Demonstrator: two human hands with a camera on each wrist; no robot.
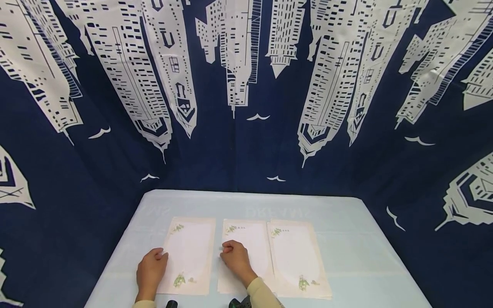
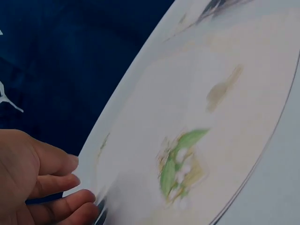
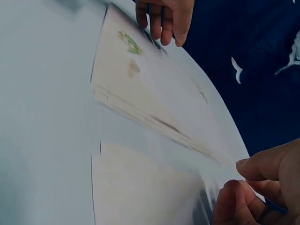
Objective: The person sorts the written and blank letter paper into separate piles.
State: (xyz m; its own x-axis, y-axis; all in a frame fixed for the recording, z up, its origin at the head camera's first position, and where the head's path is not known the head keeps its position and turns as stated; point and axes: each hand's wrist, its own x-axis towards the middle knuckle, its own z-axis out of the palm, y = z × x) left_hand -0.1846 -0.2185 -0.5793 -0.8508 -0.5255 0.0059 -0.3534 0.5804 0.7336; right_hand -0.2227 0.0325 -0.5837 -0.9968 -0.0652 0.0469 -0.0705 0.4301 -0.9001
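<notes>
Three groups of pale decorative paper sheets with green leaf prints lie side by side: a left stack [image 1: 188, 252], a middle stack [image 1: 252, 235] and a right stack [image 1: 296, 256] that overlaps the middle one's edge. My left hand [image 1: 152, 271] is at the left stack's outer edge, fingers loosely bent; contact with the paper is unclear. Over the left edge of the middle stack is my right hand [image 1: 236, 260], its thumb and fingers loosely bent. In the right wrist view, a gap shows between that thumb and the fingers, with no sheet visible between them.
A pale table cover [image 1: 358, 256] lies beneath the stacks. Dark blue cloth with white building prints [image 1: 235, 141] hangs behind and at both sides. Two small dark objects, one at left [image 1: 171, 304] and one near the right sleeve [image 1: 239, 303], poke in at the bottom edge.
</notes>
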